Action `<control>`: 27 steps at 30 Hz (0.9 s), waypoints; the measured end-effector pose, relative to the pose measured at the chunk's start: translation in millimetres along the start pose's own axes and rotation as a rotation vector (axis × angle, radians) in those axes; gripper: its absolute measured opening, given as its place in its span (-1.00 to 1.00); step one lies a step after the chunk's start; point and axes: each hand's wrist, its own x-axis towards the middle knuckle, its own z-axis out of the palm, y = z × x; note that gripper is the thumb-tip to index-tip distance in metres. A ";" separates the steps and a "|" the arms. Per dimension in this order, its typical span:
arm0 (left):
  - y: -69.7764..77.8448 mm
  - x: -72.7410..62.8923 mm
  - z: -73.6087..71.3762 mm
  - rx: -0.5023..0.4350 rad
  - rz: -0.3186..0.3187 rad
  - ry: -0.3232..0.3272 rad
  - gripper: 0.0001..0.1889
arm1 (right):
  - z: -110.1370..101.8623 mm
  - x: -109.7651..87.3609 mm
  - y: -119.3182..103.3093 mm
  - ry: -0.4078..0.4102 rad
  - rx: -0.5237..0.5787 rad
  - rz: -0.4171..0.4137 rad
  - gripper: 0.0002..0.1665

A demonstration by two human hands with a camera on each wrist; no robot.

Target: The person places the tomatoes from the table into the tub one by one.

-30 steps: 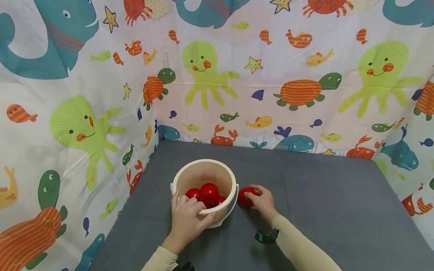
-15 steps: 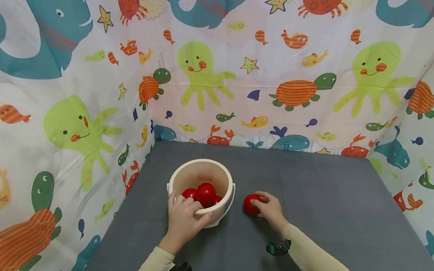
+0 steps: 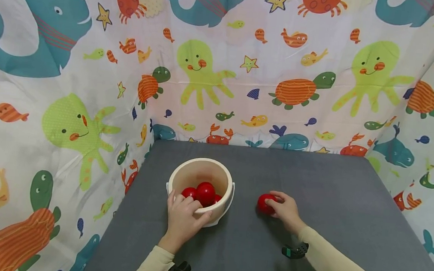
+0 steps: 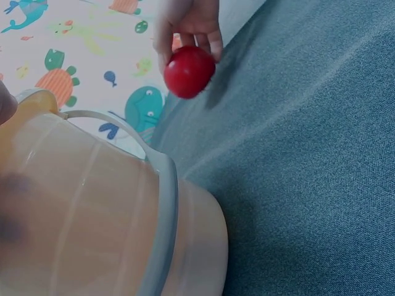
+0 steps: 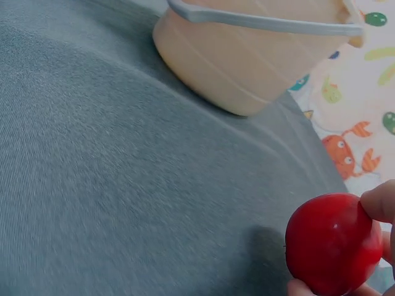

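A cream bucket (image 3: 222,215) stands upright on the grey cloth, with several shiny red apples (image 3: 205,194) inside. My left hand (image 3: 184,221) grips its near rim, fingers over the edge and thumb along the outside; that hand hides part of the contents. To the right of the bucket, my right hand (image 3: 287,211) pinches another red apple (image 3: 265,204) between thumb and fingers. Seen from the right wrist, this apple (image 5: 333,243) is smooth and round, close over the cloth beside its shadow. A gap of cloth separates it from the bucket.
The bucket's pale handle (image 4: 162,203) hangs down along its outer side. Grey cloth (image 3: 331,197) covers the tabletop. A white curtain (image 3: 267,97) printed with sea animals encloses the back and both sides.
My right hand has carried its apple rightward, from right beside the bucket to farther out over the cloth. My left hand keeps its grip on the rim. The head view has shifted slightly.
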 end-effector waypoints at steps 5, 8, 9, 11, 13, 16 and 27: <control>-0.2 0.4 0.5 0.002 0.000 -0.003 -0.78 | -21.0 -2.8 -6.9 0.027 -0.035 -0.014 -0.32; 0.2 0.1 0.4 0.004 0.000 -0.003 -0.78 | -32.6 -4.7 -12.6 0.039 -0.041 -0.021 -0.31; 0.3 0.1 0.3 0.004 0.000 -0.002 -0.78 | -36.3 -5.2 -14.9 0.042 -0.037 -0.022 -0.30; 0.3 0.1 0.3 0.004 0.001 0.002 -0.78 | -43.4 -6.2 -20.1 0.053 -0.035 -0.024 -0.29; 0.0 -0.1 0.6 0.005 0.002 0.005 -0.78 | -49.7 -7.9 -26.6 0.060 -0.041 -0.032 -0.28; -0.4 -0.4 0.8 0.004 0.004 0.008 -0.78 | -58.1 -10.9 -37.5 0.064 -0.052 -0.051 -0.27; 0.3 -0.1 0.5 -0.005 0.001 0.007 -0.78 | -86.3 -11.8 -85.3 0.121 -0.010 -0.139 -0.24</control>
